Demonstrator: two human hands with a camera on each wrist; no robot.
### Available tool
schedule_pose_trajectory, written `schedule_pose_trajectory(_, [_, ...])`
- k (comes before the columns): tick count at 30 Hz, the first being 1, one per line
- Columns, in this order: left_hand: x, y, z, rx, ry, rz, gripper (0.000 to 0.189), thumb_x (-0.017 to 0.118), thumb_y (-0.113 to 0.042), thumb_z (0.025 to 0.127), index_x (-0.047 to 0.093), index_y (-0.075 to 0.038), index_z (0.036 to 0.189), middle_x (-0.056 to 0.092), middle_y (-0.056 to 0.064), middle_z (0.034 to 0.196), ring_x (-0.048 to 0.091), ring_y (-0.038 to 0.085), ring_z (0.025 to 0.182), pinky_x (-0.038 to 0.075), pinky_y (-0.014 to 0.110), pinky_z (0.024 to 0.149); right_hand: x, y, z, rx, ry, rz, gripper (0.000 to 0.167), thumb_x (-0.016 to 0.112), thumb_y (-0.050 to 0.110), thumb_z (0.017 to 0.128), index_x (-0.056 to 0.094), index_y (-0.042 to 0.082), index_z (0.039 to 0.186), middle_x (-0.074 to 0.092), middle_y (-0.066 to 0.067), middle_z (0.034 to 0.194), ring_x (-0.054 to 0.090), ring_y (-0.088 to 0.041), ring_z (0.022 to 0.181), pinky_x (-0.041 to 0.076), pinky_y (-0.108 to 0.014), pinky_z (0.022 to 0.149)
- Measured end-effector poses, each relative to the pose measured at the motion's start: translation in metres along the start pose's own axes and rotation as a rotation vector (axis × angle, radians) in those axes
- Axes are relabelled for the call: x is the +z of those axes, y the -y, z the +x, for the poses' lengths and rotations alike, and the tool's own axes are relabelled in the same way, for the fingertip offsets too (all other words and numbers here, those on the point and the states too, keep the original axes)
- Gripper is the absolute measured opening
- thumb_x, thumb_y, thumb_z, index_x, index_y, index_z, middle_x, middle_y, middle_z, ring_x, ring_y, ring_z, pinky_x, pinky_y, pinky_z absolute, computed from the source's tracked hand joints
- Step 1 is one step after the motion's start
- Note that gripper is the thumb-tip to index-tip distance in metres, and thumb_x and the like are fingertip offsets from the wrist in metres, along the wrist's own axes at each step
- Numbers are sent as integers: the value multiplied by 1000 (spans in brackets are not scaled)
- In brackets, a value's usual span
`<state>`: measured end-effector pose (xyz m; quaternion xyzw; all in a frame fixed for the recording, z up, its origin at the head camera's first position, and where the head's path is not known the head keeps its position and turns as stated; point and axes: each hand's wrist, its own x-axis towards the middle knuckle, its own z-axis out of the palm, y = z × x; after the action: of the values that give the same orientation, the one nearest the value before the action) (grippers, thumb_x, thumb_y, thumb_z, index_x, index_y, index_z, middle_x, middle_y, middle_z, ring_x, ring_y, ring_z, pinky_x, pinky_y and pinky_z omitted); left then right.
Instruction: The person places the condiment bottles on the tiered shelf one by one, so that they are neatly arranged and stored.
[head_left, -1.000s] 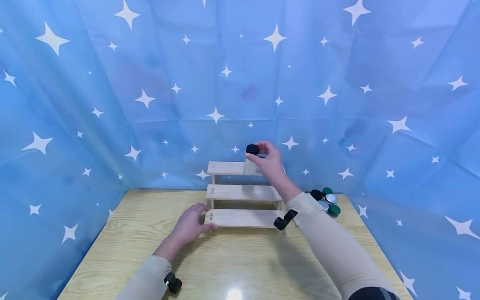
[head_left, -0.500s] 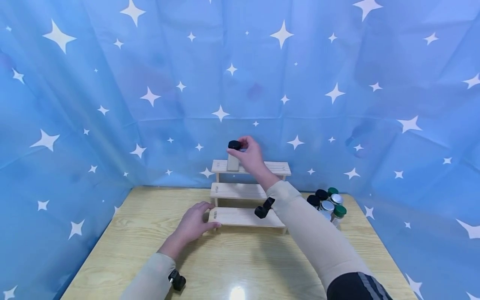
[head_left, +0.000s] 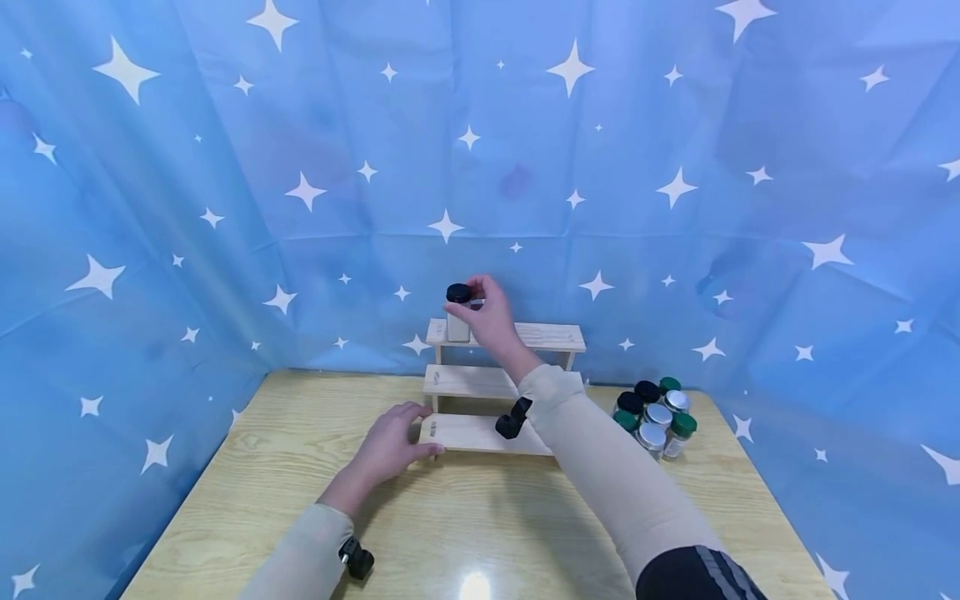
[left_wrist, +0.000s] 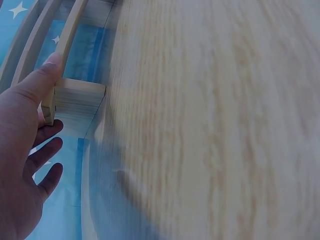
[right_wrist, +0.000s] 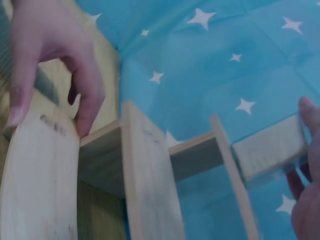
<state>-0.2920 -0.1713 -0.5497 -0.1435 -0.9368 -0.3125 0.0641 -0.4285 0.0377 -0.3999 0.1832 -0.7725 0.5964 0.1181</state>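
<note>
A three-tier wooden shelf rack [head_left: 472, 381] stands at the back of the table. My right hand [head_left: 492, 319] holds a jar [head_left: 458, 330] with a black lid, pinched near its top, upright at the left part of the top tier. In the right wrist view, the pale contents of the jar [right_wrist: 270, 147] show through its clear wall, its base right at the top board. My left hand [head_left: 384, 446] grips the left end of the lowest board. Seen from the left wrist, the thumb of this hand [left_wrist: 20, 125] lies along the board's front and a finger curls behind its end.
Several jars with black, green and silver lids [head_left: 657, 416] stand grouped on the table [head_left: 300, 467], right of the rack. A blue curtain with white stars [head_left: 517, 183] hangs close behind the rack. My right forearm [head_left: 600, 450] crosses over the rack's right side.
My right hand has carried the jar leftward along the top tier to near its left end. The left hand keeps its grip on the lowest board. The head view has shifted slightly.
</note>
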Motion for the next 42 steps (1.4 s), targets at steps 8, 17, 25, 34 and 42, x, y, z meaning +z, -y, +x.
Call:
schedule_pose_trajectory(8, [-1, -1, -1, -8, 4, -12, 74, 94, -52, 88, 69, -13, 146, 69, 5, 145, 62, 33, 139, 50, 54, 119, 6, -4, -2, -35, -22, 41, 46, 88, 19, 99, 60, 10, 134, 65, -11, 124, 66, -27, 109, 61, -42, 95])
schedule_pose_trajectory(17, [4, 0, 2, -1, 6, -14, 75, 94, -53, 87, 69, -13, 146, 69, 5, 145, 62, 33, 138, 51, 54, 118, 0, -6, -14, -35, -30, -35, 72, 91, 23, 96, 51, 3, 151, 60, -13, 137, 59, -29, 126, 53, -46, 110])
schedule_pose_trajectory(25, [4, 3, 1, -2, 7, -6, 77, 92, -56, 88, 68, -13, 147, 68, 5, 146, 62, 34, 139, 51, 56, 118, -39, -18, -57, 23, -80, -23, 79, 91, 30, 96, 45, 6, 156, 54, -22, 150, 56, -35, 135, 52, -52, 113])
schedule_pose_trajectory(34, [2, 5, -2, -10, 0, -11, 76, 93, -54, 87, 68, -13, 147, 68, 7, 148, 60, 36, 141, 48, 56, 120, -107, -28, -127, -12, -36, -203, 76, 91, 28, 97, 47, 5, 154, 51, -14, 148, 53, -33, 135, 48, -58, 115])
schedule_pose_trajectory(42, [3, 1, -1, -11, 9, -14, 75, 93, -51, 89, 68, -11, 147, 67, 8, 147, 60, 37, 141, 48, 58, 120, -166, -39, -182, -65, -72, -420, 71, 93, 24, 94, 53, 2, 150, 50, -20, 148, 53, -40, 135, 47, -64, 114])
